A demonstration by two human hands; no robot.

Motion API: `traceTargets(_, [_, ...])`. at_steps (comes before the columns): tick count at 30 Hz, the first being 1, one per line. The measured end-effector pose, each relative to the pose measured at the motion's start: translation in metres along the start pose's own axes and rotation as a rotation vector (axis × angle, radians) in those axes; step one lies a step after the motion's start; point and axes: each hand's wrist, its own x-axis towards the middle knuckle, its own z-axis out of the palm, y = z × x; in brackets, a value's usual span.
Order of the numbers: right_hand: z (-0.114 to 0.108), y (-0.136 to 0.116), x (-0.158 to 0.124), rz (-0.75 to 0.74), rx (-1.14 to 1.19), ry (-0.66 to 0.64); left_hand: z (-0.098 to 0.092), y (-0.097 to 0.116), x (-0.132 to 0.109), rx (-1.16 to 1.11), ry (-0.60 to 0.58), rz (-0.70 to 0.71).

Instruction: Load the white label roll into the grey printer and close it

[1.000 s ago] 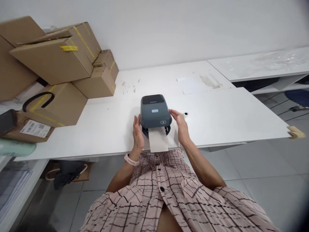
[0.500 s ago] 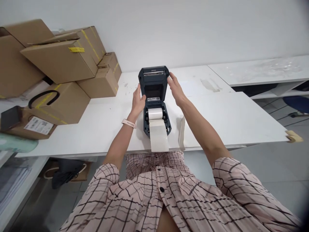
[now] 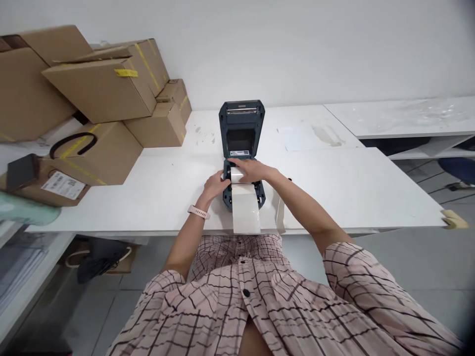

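Head view is showing me left hand (image 3: 215,186) and right hand (image 3: 254,170) resting around a white roll (image 3: 236,176), probably light, best held by its ends, inside the open printer (image 3: 242,136) on the desk (image 3: 174,190), their grip staying unclear.

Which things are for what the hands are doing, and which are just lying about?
In use: the open label printer, its white label roll, the label strip, left hand, right hand.
Probably just lying about: cardboard boxes, white sheet, clear plastic film.
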Motion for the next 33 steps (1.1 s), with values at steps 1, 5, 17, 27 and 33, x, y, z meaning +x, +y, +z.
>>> traceTargets(1, [0.003,0.001,0.008,0.025,-0.022,-0.044,0.002,0.002,-0.003,0.016,-0.016,-0.010])
traceTargets(5, [0.010,0.005,0.033,0.066,-0.051,-0.112,0.003,0.011,0.000,0.077,-0.010,-0.027])
traceTargets(17, [-0.071,0.035,-0.070,-0.207,0.615,0.149,0.015,0.004,-0.001,-0.009,0.074,-0.019])
traceTargets(27, [-0.018,0.113,-0.052,0.112,0.661,0.463,0.019,-0.001,0.001,-0.087,0.098,-0.028])
traceTargets(33, [0.015,0.118,-0.047,0.188,0.657,0.462,0.018,0.000,-0.001,-0.102,0.092,-0.031])
